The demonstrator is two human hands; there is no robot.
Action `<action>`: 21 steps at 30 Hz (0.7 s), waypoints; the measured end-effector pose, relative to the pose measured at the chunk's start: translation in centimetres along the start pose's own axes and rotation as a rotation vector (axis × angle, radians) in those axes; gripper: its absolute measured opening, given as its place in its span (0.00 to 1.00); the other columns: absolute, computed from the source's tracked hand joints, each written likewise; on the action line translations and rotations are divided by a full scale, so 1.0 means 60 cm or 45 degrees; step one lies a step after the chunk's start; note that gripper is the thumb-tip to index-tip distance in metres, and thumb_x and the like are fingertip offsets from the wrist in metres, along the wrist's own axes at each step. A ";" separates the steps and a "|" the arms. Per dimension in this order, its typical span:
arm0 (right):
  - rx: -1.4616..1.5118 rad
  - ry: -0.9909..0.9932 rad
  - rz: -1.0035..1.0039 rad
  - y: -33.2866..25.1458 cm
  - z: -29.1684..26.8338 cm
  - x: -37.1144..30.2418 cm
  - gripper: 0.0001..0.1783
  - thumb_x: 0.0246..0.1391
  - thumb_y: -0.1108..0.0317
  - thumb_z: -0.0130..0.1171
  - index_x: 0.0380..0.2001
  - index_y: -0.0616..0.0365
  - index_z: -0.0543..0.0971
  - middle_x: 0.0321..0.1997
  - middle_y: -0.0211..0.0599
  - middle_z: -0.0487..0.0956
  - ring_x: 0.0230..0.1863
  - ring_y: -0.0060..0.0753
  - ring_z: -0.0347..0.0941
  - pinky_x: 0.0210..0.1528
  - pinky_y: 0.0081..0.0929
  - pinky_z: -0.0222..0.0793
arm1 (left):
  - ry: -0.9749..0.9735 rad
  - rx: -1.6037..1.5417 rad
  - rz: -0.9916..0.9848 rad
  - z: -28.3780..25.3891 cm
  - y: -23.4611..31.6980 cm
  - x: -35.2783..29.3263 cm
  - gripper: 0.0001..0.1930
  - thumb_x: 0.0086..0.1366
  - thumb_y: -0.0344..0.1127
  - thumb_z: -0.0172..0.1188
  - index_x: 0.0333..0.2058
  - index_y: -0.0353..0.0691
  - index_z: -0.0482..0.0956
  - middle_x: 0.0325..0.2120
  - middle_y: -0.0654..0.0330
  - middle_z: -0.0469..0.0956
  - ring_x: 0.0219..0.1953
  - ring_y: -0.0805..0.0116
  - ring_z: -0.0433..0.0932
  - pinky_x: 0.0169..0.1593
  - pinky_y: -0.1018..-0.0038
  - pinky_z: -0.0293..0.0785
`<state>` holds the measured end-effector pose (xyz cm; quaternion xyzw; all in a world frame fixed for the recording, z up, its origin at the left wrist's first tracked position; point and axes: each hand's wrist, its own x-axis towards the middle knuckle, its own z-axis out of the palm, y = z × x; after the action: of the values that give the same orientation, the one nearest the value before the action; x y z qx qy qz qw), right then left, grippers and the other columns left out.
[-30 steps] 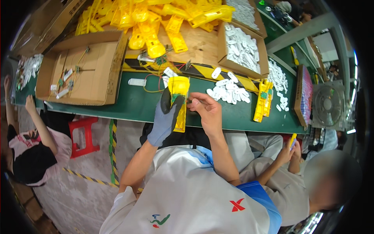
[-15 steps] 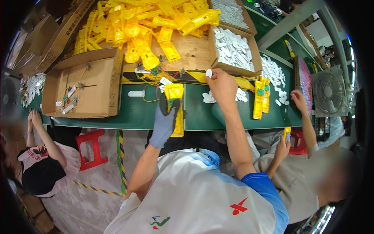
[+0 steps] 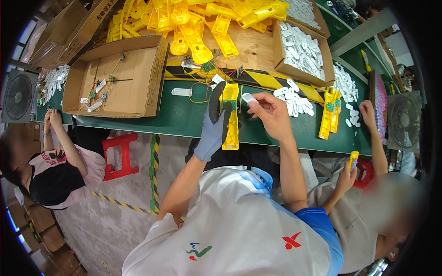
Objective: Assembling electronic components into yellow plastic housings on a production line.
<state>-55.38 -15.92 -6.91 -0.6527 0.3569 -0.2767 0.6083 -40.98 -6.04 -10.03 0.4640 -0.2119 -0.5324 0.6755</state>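
Gloved in grey and black, my left hand (image 3: 214,124) grips a long yellow plastic housing (image 3: 232,131) above the green bench. A small green circuit board (image 3: 226,105) sits in the housing's upper part, partly behind my fingers. My bare right hand (image 3: 272,117) pinches a small white oval plastic piece (image 3: 249,98) between thumb and fingertips, just right of the housing and apart from it. Another white strip with holes (image 3: 182,92) lies left of my glove, beside thin red and yellow wires (image 3: 199,96). A loose pile of white pieces (image 3: 294,101) lies beyond my right hand.
A shallow cardboard box (image 3: 133,102) with wired boards stands on the left. Yellow housings (image 3: 198,43) are heaped at the back, beside a carton of white pieces (image 3: 301,50). Two filled housings (image 3: 329,115) lie at right. People sit on both sides; one holds a yellow housing (image 3: 353,160).
My right hand has come back from near the white-piece carton toward the yellow housing, carrying the white piece. The view has shifted, and my left hand still grips the housing.
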 end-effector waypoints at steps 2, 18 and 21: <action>0.063 -0.090 0.090 0.001 0.006 -0.011 0.08 0.58 0.70 0.60 0.38 0.63 0.79 0.30 0.27 0.79 0.30 0.15 0.74 0.32 0.15 0.69 | -0.007 0.040 -0.002 -0.004 0.001 -0.003 0.25 0.69 0.33 0.53 0.63 0.45 0.59 0.37 0.60 0.75 0.31 0.74 0.76 0.34 0.76 0.77; -0.187 -0.241 0.064 0.024 0.011 -0.019 0.17 0.62 0.61 0.55 0.24 0.63 0.73 0.17 0.26 0.70 0.18 0.15 0.60 0.22 0.20 0.57 | 0.059 0.495 0.275 -0.009 -0.022 0.000 0.15 0.65 0.26 0.52 0.51 0.35 0.73 0.41 0.57 0.77 0.41 0.73 0.74 0.46 0.76 0.70; -0.541 -0.207 0.045 0.012 0.011 -0.025 0.17 0.61 0.61 0.57 0.23 0.63 0.73 0.18 0.26 0.71 0.18 0.14 0.59 0.21 0.20 0.55 | 0.068 0.453 0.279 -0.004 -0.023 0.001 0.15 0.65 0.26 0.52 0.50 0.35 0.73 0.41 0.56 0.78 0.41 0.72 0.74 0.46 0.75 0.71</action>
<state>-55.85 -14.31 -7.61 -0.7800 0.3683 -0.1310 0.4886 -41.46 -6.00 -11.33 0.5640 -0.3338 -0.3977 0.6422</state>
